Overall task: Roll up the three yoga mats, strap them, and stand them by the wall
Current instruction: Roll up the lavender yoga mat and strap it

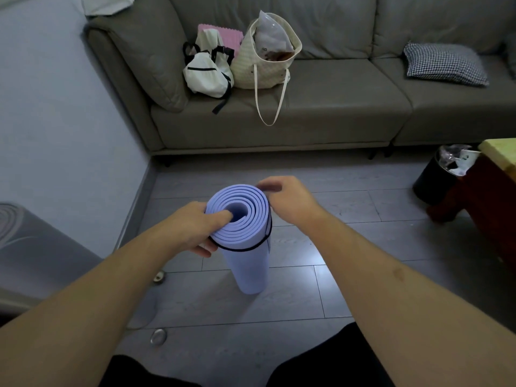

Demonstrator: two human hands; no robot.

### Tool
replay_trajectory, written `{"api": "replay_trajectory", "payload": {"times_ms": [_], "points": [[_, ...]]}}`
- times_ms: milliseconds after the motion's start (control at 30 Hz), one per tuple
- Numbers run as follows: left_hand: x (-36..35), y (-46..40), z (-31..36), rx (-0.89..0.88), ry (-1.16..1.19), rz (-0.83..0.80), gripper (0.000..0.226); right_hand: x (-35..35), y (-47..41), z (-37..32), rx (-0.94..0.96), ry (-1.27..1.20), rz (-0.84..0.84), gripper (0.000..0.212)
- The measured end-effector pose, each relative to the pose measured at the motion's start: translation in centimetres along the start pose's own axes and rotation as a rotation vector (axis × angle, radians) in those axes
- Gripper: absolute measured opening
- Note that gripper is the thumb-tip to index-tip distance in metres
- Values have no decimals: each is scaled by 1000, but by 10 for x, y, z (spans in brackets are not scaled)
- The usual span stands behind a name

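Observation:
A rolled lavender yoga mat stands on end on the grey floor in front of me. A thin black strap loops around it just below the top. My left hand grips the top rim, thumb over the spiral end and fingers underneath by the strap. My right hand holds the far right side of the roll's top, fingers curled on its edge. A grey rolled mat lies at the left edge, by the wall.
A grey sofa with a white backpack, a tote bag and a checked cushion fills the back. A black waste bin and a wooden table stand right. The wall runs left. A metal ring lies on the floor.

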State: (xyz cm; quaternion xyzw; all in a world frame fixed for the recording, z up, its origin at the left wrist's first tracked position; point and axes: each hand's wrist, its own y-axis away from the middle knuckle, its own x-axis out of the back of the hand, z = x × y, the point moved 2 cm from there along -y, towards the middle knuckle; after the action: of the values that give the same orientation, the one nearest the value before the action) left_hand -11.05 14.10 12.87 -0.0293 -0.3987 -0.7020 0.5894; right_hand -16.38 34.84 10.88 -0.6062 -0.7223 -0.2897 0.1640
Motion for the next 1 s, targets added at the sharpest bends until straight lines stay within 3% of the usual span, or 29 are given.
{"api": "replay_trajectory", "payload": {"times_ms": [67,200,367,533,633,700,833,1000], "points": [[0,0,-6,-13,32,33,30,-11,3,10,-94,-156,-75,16],[3,-1,-13,-25,61,69,35,-24,8,23,-144,-258,-24,7],[-3,0,-5,-8,75,186,54,-24,14,21,-210,-248,-2,18],[-11,13,21,-46,-82,381,66,-25,39,22,-300,-391,8,30],[-16,19,42,-47,-189,237,109,-39,64,21,-294,-446,-93,15],[-23,23,45,-22,-372,192,125,-44,77,21,-312,-568,-136,11],[-40,25,29,-133,-492,238,114,-41,82,32,-390,-813,-59,22],[-37,26,26,-195,-545,140,111,-38,72,37,-304,-627,0,29]]}}
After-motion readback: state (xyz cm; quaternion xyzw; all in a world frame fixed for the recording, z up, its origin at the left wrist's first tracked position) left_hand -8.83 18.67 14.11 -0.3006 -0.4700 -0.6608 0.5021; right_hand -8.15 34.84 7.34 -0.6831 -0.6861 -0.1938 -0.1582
